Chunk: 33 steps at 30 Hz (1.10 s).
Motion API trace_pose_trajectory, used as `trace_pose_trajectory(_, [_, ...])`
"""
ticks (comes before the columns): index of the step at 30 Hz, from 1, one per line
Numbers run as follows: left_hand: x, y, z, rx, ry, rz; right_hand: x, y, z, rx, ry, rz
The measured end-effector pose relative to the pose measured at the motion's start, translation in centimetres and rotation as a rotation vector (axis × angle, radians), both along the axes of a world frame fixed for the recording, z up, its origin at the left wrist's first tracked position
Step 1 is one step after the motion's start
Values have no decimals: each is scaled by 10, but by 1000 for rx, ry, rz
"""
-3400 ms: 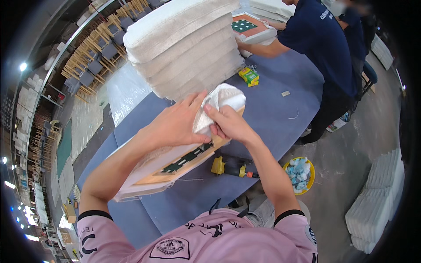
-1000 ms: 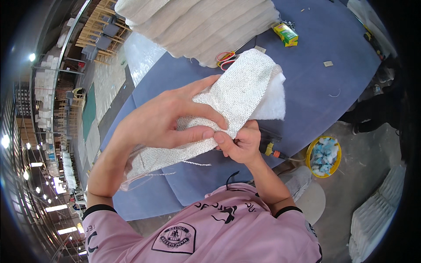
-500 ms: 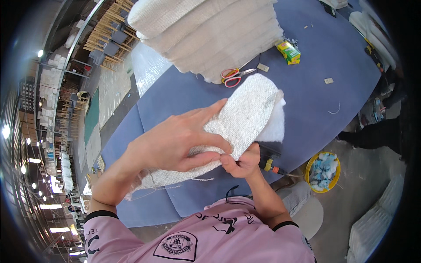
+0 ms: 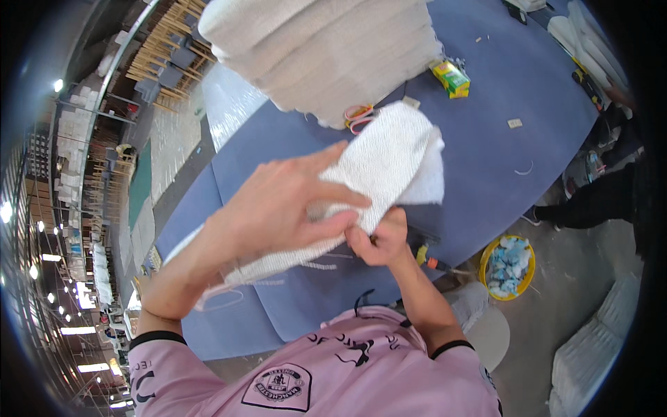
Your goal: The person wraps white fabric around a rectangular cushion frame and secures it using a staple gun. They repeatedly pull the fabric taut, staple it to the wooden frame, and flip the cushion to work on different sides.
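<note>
A white knit-textured fabric piece [image 4: 389,156], long with a rounded end, lies slantwise under my hands, with fluffy white padding [image 4: 427,174] showing beneath it. Across it reaches my left hand [image 4: 288,198], slightly blurred; its thumb and index finger close on a fold of the fabric while the other fingers stretch out over it. My right hand [image 4: 382,236] pinches the lower edge of the same piece, its fingertips meeting near the left thumb. Whether something small sits between the right fingers is hidden. Loose threads [image 4: 233,300] hang by my left forearm.
On the blue-covered table [image 4: 486,167], a tall stack of cream padded pieces [image 4: 326,55] stands at the back, near scissors [image 4: 356,119] and a yellow-green box [image 4: 451,78]. A yellow bucket [image 4: 530,278] of blue-white scraps stands right; another person's dark-clad leg [image 4: 590,205] is beyond.
The fabric has shifted slightly up and now covers the scissor blades. My right hand has moved a little left and up, and the left thumb and index finger have shifted along the fold.
</note>
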<state>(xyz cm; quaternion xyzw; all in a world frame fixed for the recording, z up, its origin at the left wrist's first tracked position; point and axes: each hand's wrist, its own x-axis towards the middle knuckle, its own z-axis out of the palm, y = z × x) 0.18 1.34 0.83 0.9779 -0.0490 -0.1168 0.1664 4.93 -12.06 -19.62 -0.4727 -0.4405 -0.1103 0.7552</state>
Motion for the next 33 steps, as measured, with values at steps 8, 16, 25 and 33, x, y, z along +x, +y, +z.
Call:
trace_pose_trajectory(8, [-3,-1,-11,197,-80,-119,-22,-32,-82,-724,304,373])
trace_pose_trajectory(16, [1,0,-19,265,-96,-153,-78,-79,-219,-1400,-19,-220])
trace_pose_trajectory(25, [9,16,-27,213,-139,-231,-83,-117,-60,-731,621,-147])
trace_pose_trajectory(33, [3,2,-28,193,-167,-258,-86,-96,71,-365,697,-149])
